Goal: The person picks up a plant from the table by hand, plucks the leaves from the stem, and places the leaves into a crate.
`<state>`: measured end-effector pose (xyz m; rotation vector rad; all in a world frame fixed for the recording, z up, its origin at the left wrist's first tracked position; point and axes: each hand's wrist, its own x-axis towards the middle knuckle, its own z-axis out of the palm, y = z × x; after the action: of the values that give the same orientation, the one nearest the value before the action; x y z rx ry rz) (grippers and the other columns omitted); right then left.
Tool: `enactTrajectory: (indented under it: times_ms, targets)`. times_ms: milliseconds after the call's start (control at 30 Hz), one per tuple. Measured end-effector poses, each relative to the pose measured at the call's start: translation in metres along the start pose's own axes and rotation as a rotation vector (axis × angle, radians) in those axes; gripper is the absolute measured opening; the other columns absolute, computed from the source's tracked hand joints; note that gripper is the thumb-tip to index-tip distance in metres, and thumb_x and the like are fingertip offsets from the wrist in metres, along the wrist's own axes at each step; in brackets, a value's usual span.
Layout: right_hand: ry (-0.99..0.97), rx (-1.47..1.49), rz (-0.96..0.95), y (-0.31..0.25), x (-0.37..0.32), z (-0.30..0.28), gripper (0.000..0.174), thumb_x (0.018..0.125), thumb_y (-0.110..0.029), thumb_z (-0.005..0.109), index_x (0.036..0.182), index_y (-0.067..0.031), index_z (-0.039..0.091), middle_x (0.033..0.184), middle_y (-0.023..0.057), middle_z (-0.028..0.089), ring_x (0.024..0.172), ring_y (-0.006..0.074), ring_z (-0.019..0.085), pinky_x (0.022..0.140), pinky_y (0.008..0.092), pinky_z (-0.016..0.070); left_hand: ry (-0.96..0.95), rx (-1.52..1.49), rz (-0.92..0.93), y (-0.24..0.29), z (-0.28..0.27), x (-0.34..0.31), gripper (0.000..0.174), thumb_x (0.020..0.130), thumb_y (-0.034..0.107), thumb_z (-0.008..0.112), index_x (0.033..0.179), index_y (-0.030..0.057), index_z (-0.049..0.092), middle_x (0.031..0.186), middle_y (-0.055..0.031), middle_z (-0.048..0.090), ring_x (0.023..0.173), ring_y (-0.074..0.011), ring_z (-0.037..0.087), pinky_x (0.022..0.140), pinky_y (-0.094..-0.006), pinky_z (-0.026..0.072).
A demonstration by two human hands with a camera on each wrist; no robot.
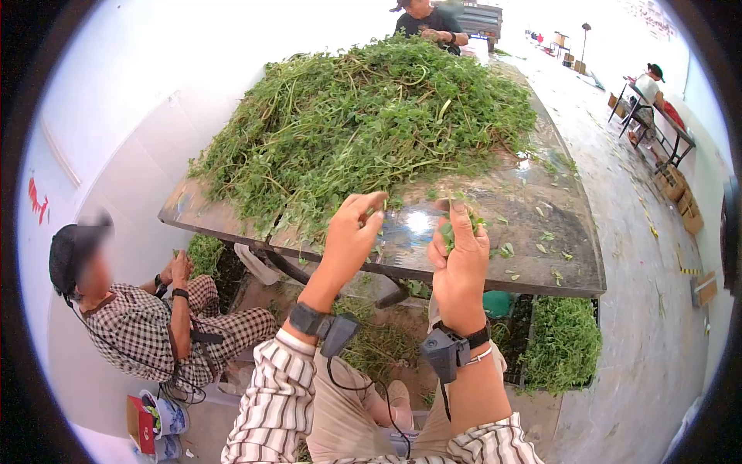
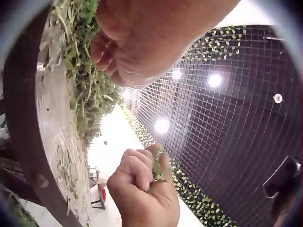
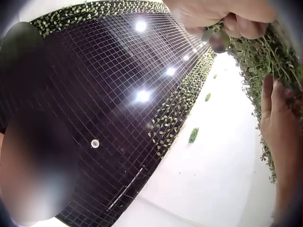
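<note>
Above the near edge of a table (image 1: 533, 271) are both hands. The right hand (image 1: 461, 263) pinches a small green sprig (image 1: 448, 233) between thumb and curled fingers; the left wrist view also shows this sprig (image 2: 158, 171) in the right hand (image 2: 147, 194). Left of it the left hand (image 1: 349, 238) is raised with loosely bent fingers and a gap beside the thumb, nothing visible between them. In the right wrist view the left hand (image 3: 280, 125) has fairly straight fingers, apart from the right hand (image 3: 227, 16). A large heap of leafy stems (image 1: 363, 124) lies beyond both.
Loose leaves (image 1: 506, 250) dot the tabletop at right. Below it stands a crate of greens (image 1: 563, 344). A person in a checked shirt (image 1: 139, 329) sits at left, another (image 1: 433, 23) is behind the heap, and a third (image 1: 648, 93) sits far right. Buckets (image 1: 171, 417) stand lower left.
</note>
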<state>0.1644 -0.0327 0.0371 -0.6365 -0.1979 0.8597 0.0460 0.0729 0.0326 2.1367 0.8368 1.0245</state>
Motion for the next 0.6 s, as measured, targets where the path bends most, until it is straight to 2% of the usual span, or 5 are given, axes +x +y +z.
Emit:
enactTrajectory:
  times_ms: [167,267,367,500,600]
  targets:
    - [-0.039,0.007,-0.02,-0.009,-0.003,0.003,0.015,0.088,-0.021,0.06,0.088,-0.0082,0.051,0.071,-0.0012,0.046,0.054,0.0055,0.038,0.043,0.0192,0.0278,-0.095,0.081,0.092,-0.012,0.029,0.037,0.037,0.081,0.009,0.055,0.118,0.0017,0.055,0.114,-0.0117,0.057,0.084,-0.0184,0.055,0.073,-0.0279,0.0449]
    - [-0.059,0.047,-0.001,-0.009,0.0,-0.002,0.017,0.088,-0.022,0.059,0.085,-0.0086,0.05,0.07,-0.0012,0.045,0.055,0.0057,0.039,0.044,0.0194,0.0282,-0.132,0.273,0.182,-0.03,0.048,0.053,0.044,0.081,0.007,0.052,0.123,-0.0027,0.046,0.127,-0.0208,0.048,0.117,-0.0359,0.046,0.096,-0.0408,0.0399]
    - [-0.135,0.111,0.011,-0.006,0.005,-0.013,0.02,0.084,-0.021,0.066,0.095,-0.0112,0.053,0.083,-0.0018,0.053,0.063,0.0081,0.047,0.043,0.0205,0.0298,-0.123,0.431,0.144,-0.039,0.059,0.062,0.046,0.082,0.007,0.051,0.126,-0.0028,0.042,0.131,-0.0232,0.042,0.119,-0.0385,0.043,0.097,-0.0403,0.0382]
    - [-0.128,0.112,0.019,-0.009,0.004,-0.01,0.02,0.084,-0.021,0.066,0.096,-0.0113,0.053,0.084,-0.0018,0.053,0.063,0.0085,0.047,0.043,0.0203,0.0308,-0.142,0.516,0.089,-0.041,0.062,0.069,0.048,0.081,0.007,0.053,0.127,-0.0025,0.041,0.131,-0.0235,0.04,0.116,-0.0397,0.044,0.095,-0.0417,0.0396]
    - [-0.062,0.063,0.002,-0.012,0.001,-0.003,0.016,0.089,-0.021,0.058,0.084,-0.0085,0.05,0.069,-0.0004,0.045,0.054,0.0064,0.039,0.043,0.0199,0.0281,-0.206,0.481,0.052,-0.034,0.056,0.069,0.048,0.08,0.007,0.055,0.126,-0.0011,0.042,0.123,-0.0221,0.045,0.111,-0.0393,0.047,0.092,-0.043,0.0412]
